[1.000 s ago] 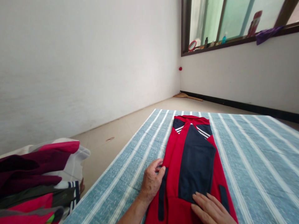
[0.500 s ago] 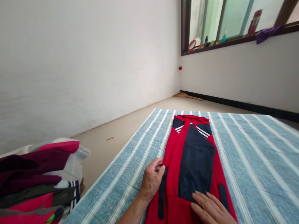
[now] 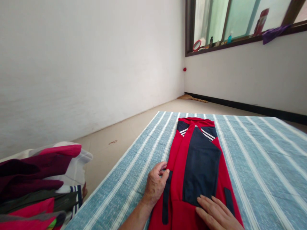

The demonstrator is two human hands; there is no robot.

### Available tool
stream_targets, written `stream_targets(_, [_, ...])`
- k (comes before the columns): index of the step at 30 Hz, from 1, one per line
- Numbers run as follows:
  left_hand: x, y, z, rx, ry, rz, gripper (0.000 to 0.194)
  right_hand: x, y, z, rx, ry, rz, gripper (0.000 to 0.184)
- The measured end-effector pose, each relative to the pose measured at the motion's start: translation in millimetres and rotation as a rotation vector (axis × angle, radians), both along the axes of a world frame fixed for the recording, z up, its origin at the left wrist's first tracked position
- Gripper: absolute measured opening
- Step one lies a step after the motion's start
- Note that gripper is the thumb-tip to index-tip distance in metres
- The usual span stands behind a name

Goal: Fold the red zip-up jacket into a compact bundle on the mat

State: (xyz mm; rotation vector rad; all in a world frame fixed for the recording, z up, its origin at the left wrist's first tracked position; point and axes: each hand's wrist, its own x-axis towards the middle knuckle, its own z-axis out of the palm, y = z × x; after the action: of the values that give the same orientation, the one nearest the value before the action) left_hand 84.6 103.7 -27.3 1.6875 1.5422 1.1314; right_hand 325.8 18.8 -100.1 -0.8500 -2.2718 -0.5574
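Head view: a blue striped mat covered the floor of a white-walled room, with a window high on the right. Bare floor lay open along the mat's left edge. A clothes pile sat at far left. The red and navy jacket lay folded lengthwise mid-mat. My left hand pinched its left edge; my right hand pressed flat, open. Nothing had shifted since earlier.
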Motion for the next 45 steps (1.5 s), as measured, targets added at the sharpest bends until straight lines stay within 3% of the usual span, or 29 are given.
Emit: stream_targets(45, [-2.7,2.1,-6.0,0.022,-0.013,-0.009,0.030,-1.0,1.2,-4.3,-0.016,0.001,0.015,0.041])
